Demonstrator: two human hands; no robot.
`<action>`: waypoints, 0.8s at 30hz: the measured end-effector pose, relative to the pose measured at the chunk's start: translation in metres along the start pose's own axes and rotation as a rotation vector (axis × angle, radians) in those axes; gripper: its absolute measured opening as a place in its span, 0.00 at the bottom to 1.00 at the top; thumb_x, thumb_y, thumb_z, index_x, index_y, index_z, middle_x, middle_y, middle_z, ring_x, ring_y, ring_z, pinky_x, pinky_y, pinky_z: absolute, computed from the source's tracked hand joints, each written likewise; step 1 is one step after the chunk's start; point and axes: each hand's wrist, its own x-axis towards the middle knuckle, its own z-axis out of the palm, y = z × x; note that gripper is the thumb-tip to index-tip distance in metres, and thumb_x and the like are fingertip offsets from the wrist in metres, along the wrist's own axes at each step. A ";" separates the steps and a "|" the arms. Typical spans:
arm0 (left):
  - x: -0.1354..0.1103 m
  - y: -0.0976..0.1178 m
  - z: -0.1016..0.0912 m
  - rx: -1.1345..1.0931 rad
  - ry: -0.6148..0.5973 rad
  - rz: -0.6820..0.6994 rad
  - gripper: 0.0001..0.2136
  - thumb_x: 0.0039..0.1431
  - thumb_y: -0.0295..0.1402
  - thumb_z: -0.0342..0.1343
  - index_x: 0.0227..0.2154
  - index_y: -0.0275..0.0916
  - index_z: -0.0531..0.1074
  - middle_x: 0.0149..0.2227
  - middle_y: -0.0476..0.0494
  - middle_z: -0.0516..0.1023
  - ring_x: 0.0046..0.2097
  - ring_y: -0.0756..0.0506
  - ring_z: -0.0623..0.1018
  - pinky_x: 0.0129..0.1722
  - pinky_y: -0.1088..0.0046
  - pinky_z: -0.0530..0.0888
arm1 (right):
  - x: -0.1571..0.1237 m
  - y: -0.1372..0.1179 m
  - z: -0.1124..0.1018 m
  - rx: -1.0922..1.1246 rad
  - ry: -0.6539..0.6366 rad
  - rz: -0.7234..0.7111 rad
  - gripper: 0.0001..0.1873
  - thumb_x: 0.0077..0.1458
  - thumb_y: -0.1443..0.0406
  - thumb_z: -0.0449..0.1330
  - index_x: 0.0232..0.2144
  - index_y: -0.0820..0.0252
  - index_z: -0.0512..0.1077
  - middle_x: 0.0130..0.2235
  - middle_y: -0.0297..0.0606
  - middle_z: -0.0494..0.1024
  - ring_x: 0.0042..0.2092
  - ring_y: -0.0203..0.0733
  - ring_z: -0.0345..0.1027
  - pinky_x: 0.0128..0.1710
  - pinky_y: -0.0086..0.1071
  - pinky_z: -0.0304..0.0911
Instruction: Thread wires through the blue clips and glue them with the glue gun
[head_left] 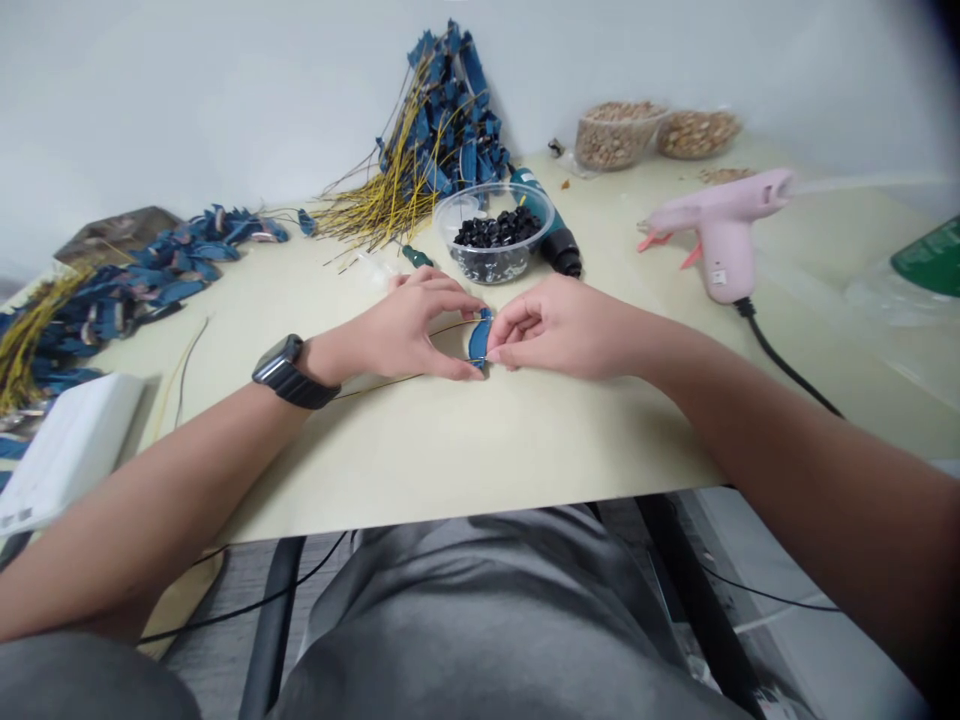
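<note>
- At far left, a long heap of blue pieces on yellow wire stems (127,290) trails along the back of a cream work board (450,470), with a white flat package (64,450) at its near edge.
- A black smartwatch (296,372) sits on the left wrist; the left hand (401,330) curves inward, fingertips reaching the blue curved piece (478,340).
- That piece lies between the hands, just in front of the body, its long axis running roughly away from the person. A thin gold wire (375,385) runs from it toward the left, under the left hand.
- The hands are together, clamped on the piece from either side; neither is clearly nearer.
- Beyond them stands a clear bowl of black beads (495,235), with a second, taller blue bundle (442,120) behind it.
- To the right, past the right hand (562,328), lies a pink glue gun (720,225), its black cord (787,355) trailing toward the board's edge.
</note>
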 end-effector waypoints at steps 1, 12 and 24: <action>0.000 0.000 0.000 0.000 0.001 0.002 0.50 0.53 0.80 0.76 0.67 0.47 0.90 0.66 0.31 0.90 0.71 0.19 0.77 0.75 0.34 0.67 | 0.000 0.000 0.000 0.011 -0.007 0.006 0.07 0.63 0.70 0.76 0.33 0.55 0.91 0.29 0.33 0.84 0.31 0.40 0.74 0.32 0.35 0.60; 0.000 0.000 -0.001 0.004 0.009 0.018 0.49 0.56 0.81 0.73 0.65 0.47 0.90 0.64 0.32 0.90 0.69 0.21 0.77 0.75 0.36 0.67 | -0.001 -0.007 0.002 0.037 -0.069 0.160 0.12 0.67 0.65 0.76 0.28 0.52 0.86 0.26 0.35 0.81 0.21 0.38 0.64 0.25 0.41 0.59; 0.000 -0.011 0.006 0.018 0.067 0.076 0.52 0.54 0.84 0.72 0.65 0.46 0.91 0.65 0.31 0.90 0.68 0.22 0.81 0.73 0.40 0.70 | 0.003 -0.014 0.000 0.204 -0.147 0.374 0.14 0.69 0.71 0.72 0.29 0.58 0.83 0.26 0.37 0.78 0.20 0.33 0.60 0.19 0.30 0.48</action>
